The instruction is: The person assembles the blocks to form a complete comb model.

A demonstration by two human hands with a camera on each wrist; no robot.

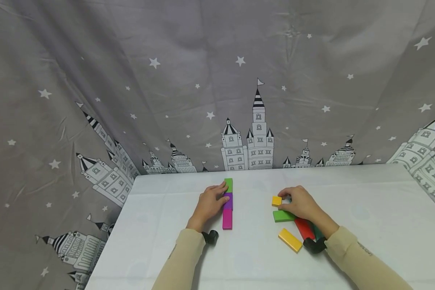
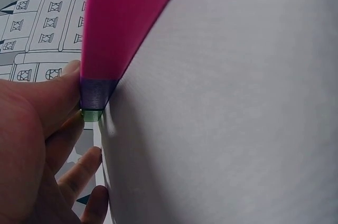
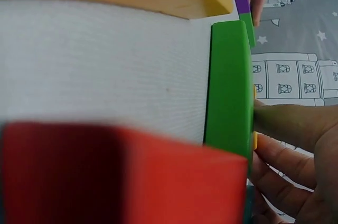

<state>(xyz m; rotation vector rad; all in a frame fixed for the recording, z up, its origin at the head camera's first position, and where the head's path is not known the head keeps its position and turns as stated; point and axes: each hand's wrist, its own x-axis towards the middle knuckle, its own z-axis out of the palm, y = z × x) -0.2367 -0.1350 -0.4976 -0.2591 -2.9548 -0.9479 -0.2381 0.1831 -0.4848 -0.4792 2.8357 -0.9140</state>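
Yellow small block (image 1: 276, 201), right of centre, just beyond the loose green block (image 1: 283, 216) on its far side: pinched by the right hand (image 1: 301, 203). Probably light, stiff, smooth, hardly fragile; best taken by opposite sides. Left hand (image 1: 209, 204): fingers loosely extended against the left-lying block row (image 1: 230, 203).

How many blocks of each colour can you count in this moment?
Green blocks: 2
Yellow blocks: 2
Purple block: 1
Magenta block: 1
Red block: 1
Teal blocks: at least 1; the right hand covers part of that area
Total: at least 8
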